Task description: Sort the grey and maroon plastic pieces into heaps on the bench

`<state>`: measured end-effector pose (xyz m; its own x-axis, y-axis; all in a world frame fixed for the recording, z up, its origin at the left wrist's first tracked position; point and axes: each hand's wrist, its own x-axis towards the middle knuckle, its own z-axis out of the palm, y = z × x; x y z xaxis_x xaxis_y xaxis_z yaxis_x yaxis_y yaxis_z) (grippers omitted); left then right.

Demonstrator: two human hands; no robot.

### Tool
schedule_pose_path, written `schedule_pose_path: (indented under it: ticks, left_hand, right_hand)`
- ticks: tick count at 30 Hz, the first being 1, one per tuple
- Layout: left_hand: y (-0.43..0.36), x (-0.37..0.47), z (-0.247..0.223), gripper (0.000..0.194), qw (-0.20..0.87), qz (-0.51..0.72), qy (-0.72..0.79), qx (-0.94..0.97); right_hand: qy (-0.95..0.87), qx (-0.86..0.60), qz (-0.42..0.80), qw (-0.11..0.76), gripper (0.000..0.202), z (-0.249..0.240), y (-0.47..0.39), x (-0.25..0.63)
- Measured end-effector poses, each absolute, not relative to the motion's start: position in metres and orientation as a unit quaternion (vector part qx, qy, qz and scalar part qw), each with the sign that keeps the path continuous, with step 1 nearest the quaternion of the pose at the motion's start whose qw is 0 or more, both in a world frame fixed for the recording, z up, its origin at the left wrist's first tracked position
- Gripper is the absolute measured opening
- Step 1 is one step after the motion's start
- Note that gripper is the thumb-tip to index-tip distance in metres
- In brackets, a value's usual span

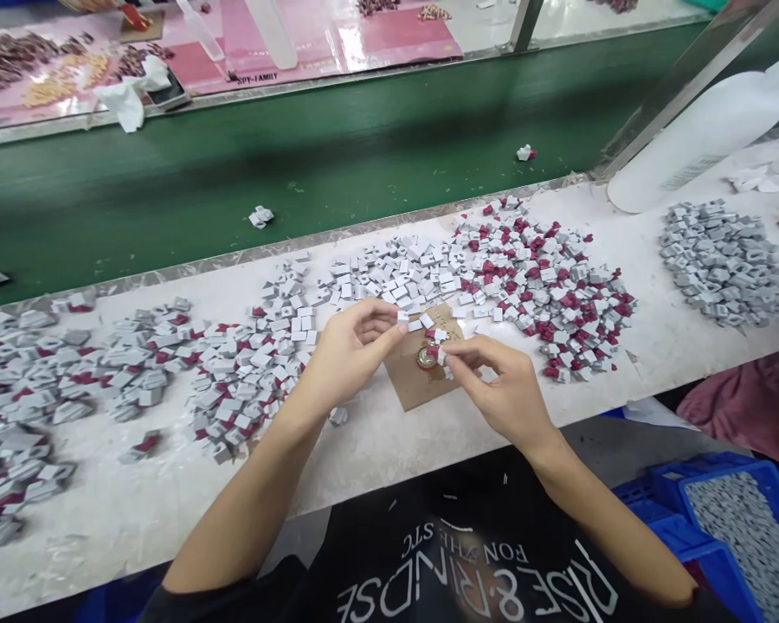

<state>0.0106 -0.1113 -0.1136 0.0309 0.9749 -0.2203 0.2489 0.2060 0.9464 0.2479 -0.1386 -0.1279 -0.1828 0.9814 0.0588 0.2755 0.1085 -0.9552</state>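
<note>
My left hand point(357, 348) is pinched on a small white piece point(402, 317) above the upper left of a brown cardboard square point(413, 386). My right hand point(497, 381) pinches a small white and dark red piece point(439, 353) over the right part of the cardboard. Between the hands, a small round metal cap point(427, 357) rests on the cardboard. More small white pieces point(427, 321) lie near the cardboard's upper edge. A heap of white pieces point(389, 268) spreads just behind my hands.
Mixed red and grey piles point(551, 285) lie right and left. A grey pile point(720, 260) and a white bottle point(701, 143) stand at the far right. Behind runs a green belt point(363, 164). Blue crates point(762, 480) sit below, lower right.
</note>
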Motion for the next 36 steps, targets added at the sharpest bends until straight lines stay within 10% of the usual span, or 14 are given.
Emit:
schedule_pose_path:
  ticks: [14, 36]
  left_hand:
    - [-0.094, 0.044, -0.109, 0.035, 0.644, 0.437, 0.451, 0.437]
    - [-0.087, 0.04, -0.104, 0.023, 0.616, 0.411, 0.442, 0.505]
  right_hand:
    - [-0.432, -0.451, 0.559, 0.545, 0.021, -0.127, -0.109, 0.247]
    - [-0.544, -0.454, 0.534, 0.462, 0.015, -0.107, -0.09, 0.253]
